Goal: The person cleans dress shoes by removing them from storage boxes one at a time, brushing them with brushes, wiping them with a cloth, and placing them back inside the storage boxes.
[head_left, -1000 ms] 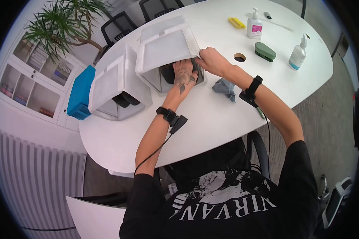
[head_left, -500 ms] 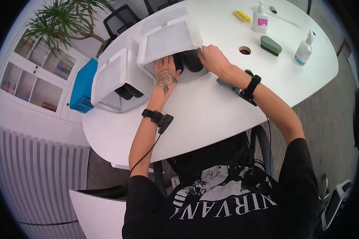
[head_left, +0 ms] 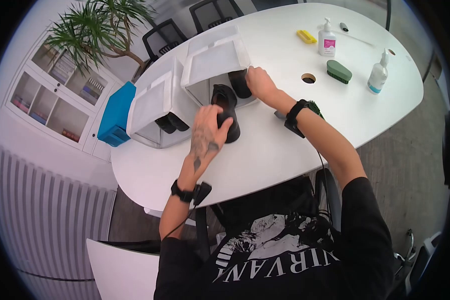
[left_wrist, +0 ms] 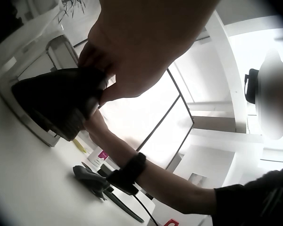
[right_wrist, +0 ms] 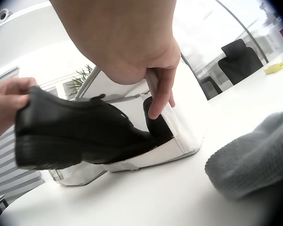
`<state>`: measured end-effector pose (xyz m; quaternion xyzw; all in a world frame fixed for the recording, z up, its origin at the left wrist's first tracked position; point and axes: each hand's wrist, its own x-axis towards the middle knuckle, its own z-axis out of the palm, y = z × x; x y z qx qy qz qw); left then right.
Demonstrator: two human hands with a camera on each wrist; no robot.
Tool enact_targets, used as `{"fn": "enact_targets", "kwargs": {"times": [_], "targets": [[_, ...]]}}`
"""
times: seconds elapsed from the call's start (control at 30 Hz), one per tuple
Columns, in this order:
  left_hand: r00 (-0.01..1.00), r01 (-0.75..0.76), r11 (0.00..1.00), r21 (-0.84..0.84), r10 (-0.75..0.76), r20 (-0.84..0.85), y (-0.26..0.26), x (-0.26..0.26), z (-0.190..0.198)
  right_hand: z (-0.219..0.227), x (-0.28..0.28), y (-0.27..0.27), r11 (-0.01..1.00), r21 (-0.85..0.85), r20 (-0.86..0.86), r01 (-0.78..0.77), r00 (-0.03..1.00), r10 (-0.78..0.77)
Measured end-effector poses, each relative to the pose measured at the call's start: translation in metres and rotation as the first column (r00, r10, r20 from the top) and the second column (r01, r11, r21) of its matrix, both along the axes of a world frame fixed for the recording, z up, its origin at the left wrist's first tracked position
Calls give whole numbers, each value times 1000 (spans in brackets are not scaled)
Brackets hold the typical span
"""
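My left hand [head_left: 205, 132] grips a black shoe [head_left: 226, 107] by its heel, thumb on one side and fingers on the other. The shoe is mostly outside a white shoe box with a translucent panel [head_left: 212, 62], its toe towards the opening, as the right wrist view shows. A second black shoe [head_left: 240, 84] sits inside that box on the right. My right hand [head_left: 261, 84] holds the box's edge at the right of the opening, fingers curled over the rim [right_wrist: 179, 136]. To the left stands a similar white box [head_left: 152, 107] with black shoes [head_left: 172, 122] in it.
A grey cloth [right_wrist: 254, 160] and a brush with green bristles [head_left: 314, 106] lie near my right wrist. Further right are a green brush [head_left: 339, 71], a pump bottle [head_left: 327, 40], a spray bottle [head_left: 378, 75] and a yellow item [head_left: 306, 36]. A blue box [head_left: 117, 112] stands far left.
My left hand has come back out of the box, bringing one black shoe towards me. The right hand has stayed at the box's edge.
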<state>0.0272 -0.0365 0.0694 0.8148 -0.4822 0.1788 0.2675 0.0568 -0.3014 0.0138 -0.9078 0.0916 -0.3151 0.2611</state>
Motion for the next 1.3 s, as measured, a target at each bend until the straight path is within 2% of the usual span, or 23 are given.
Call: {"fn": "enact_targets", "kwargs": {"times": [0.1, 0.17, 0.2, 0.3, 0.37, 0.43, 0.5, 0.53, 0.6, 0.63, 0.7, 0.73, 0.8, 0.83, 0.9, 0.93, 1.0, 1.03, 1.07, 1.1, 1.17, 1.23, 1.3], "targets": [[999, 37, 999, 37, -36, -27, 33, -44, 0, -3, 7, -8, 999, 36, -13, -19, 1000, 20], [992, 127, 991, 46, -127, -12, 44, -64, -9, 18, -3, -14, 947, 299, -194, -118, 964, 181], [986, 163, 985, 52, -161, -38, 47, -76, -15, 16, -4, -27, 934, 303, -253, -188, 929, 269], [970, 233, 971, 54, -229, -78, 58, -87, -34, 25, -70, -48, 941, 216, -347, -262, 880, 325], [960, 262, 964, 47, -255, -114, 63, -83, -45, 1, -132, -64, 985, -150, -101, -86, 992, 71], [962, 235, 971, 40, -227, -151, 71, -75, -51, -1, -198, -61, 967, -196, -205, 161, 958, -201], [975, 194, 981, 28, -190, -115, 70, -72, -56, -16, -241, -55, 924, -251, -228, 290, 909, -348], [987, 148, 989, 27, -146, -74, 68, -73, -58, -25, -252, -53, 924, -255, -235, 284, 909, -344], [999, 32, 998, 58, -31, -11, 66, -75, -62, -44, -263, -51, 913, -277, -427, 301, 812, -398], [1000, 31, 998, 57, -31, -6, 64, -78, -58, -51, -261, -52, 912, -276, -423, 302, 814, -398], [947, -206, 957, 202, 247, -203, 60, -82, -43, -60, -251, -57, 917, -254, -416, 307, 821, -390], [948, -212, 957, 198, 250, -196, 63, -78, -40, -60, -246, -60, 918, -254, -408, 306, 826, -388], [839, -123, 950, 288, 254, -481, 74, -64, -32, -56, -236, -68, 917, -291, -522, 273, 758, -391], [847, -123, 950, 286, 251, -469, 79, -59, -37, -52, -235, -70, 916, -287, -511, 281, 763, -395], [759, -99, 992, -83, 21, -651, 96, -54, -62, -47, -238, -74, 961, -137, -622, 239, 735, -272], [786, -93, 989, -119, -1, -619, 100, -54, -67, -51, -244, -77, 962, -140, -621, 235, 736, -270], [812, -73, 987, -144, -25, -583, 109, -53, -71, -61, -259, -82, 977, -128, -521, 169, 827, -211], [837, -41, 986, -162, -55, -544, 114, -52, -73, -50, -265, -73, 978, -132, -526, 160, 825, -206], [849, -29, 988, -154, -57, -526, 116, -53, -66, -23, -276, -59, 972, 88, -507, 219, 850, -146], [855, -18, 990, -141, -58, -515, 116, -55, -54, 0, -286, -46, 914, 305, -484, 268, 870, -94], [908, 103, 992, -79, -126, -400, 114, -44, -46, 29, -298, -31, 903, 348, -458, 251, 886, -70], [905, 97, 993, 64, -62, -420, 106, -35, -45, 28, -305, -26, 898, 366, -420, 244, 904, -75], [927, 158, 983, 97, -114, -358, 91, -26, -41, 35, -307, -4, 838, 484, -454, 251, 891, -4]]}}
